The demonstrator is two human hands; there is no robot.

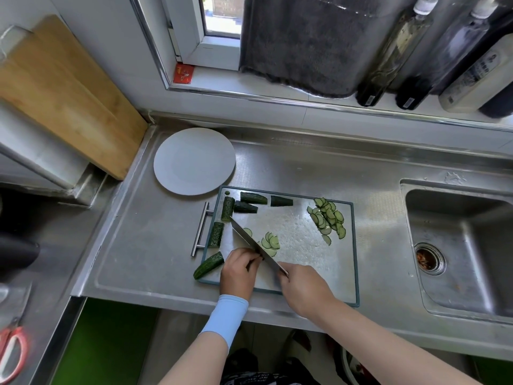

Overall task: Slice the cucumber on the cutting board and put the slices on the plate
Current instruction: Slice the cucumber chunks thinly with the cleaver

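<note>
Knife (256,245): grasped by right grip (302,290), blade over cutting board (301,261).
Left grip (238,273): curled beside blade; hold cannot be told.

handle of knife (254,243) hidden inside right hand (302,287), scissors (12,332) cropped at left edge
</note>
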